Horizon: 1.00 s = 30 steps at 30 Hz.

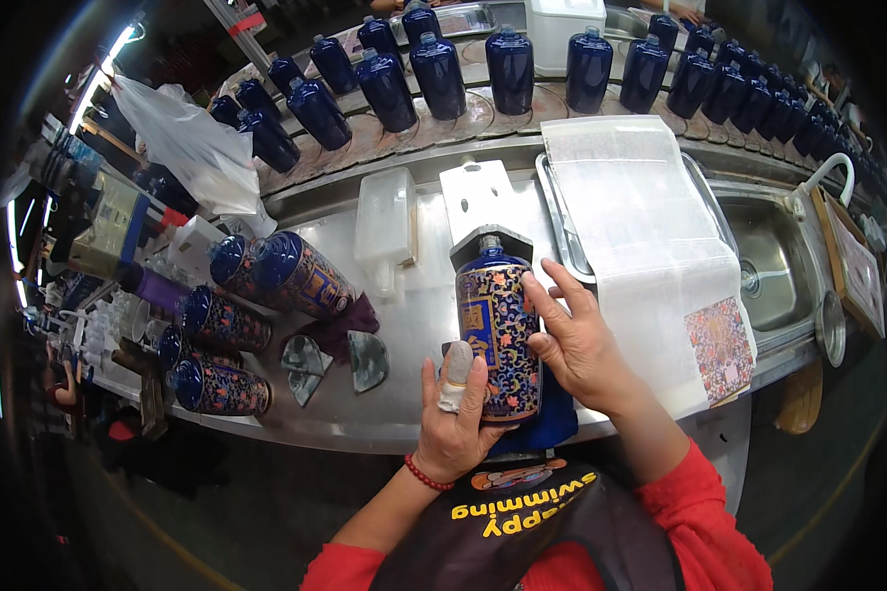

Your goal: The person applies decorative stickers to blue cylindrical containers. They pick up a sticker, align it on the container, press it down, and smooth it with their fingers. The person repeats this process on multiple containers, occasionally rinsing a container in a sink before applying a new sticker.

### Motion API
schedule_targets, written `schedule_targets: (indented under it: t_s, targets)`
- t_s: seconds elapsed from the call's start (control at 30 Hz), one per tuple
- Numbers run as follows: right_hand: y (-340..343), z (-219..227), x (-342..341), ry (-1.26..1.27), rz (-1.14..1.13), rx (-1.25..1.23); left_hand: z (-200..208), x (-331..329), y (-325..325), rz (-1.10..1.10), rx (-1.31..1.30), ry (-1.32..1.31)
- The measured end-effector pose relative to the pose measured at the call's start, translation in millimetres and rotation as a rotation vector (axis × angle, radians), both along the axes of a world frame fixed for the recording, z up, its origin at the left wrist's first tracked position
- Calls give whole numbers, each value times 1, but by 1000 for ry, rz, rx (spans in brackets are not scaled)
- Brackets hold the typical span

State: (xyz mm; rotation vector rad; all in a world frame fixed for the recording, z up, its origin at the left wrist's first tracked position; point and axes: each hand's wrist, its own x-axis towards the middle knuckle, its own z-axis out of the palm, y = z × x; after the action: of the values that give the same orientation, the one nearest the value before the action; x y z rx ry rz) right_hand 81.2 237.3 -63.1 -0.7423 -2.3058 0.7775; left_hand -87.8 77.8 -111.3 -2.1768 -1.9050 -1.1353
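A dark blue bottle (504, 372) with a patterned floral wrap and gold characters lies on its back in front of me, its neck pointing away into a white stand (476, 197) with a grey notched end. My left hand (455, 414) grips the bottle's lower left, its fingers on the front; one finger wears a grey cover and tape. A small dark piece shows beside that finger, too hidden to name. Along the bottle's right side, my right hand (583, 345) rests index finger and thumb on the wrap, its fingers spread. Blue cloth (552, 419) lies beneath the bottle.
Plain blue bottles (439, 77) line a curved conveyor behind. Several wrapped bottles (225, 389) lie at left beside dark stone-like pieces (369, 361) and a clear container (384, 222). At right, white sheets (631, 207) with a patterned label (719, 347) cover a tray beside a sink (764, 303).
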Motion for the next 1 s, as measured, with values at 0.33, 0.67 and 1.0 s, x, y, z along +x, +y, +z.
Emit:
schedule_targets:
  t_s: [0.33, 0.67, 1.0]
  targets:
    - [-7, 5, 4, -59, 36, 81, 40, -26, 33, -45, -87, -44]
    - [-7, -3, 9, -36, 33, 109, 54, -24, 47, -95, -118, 26]
    - [-10, -17, 23, 12, 28, 3, 68, 4, 31, -164, -165, 282]
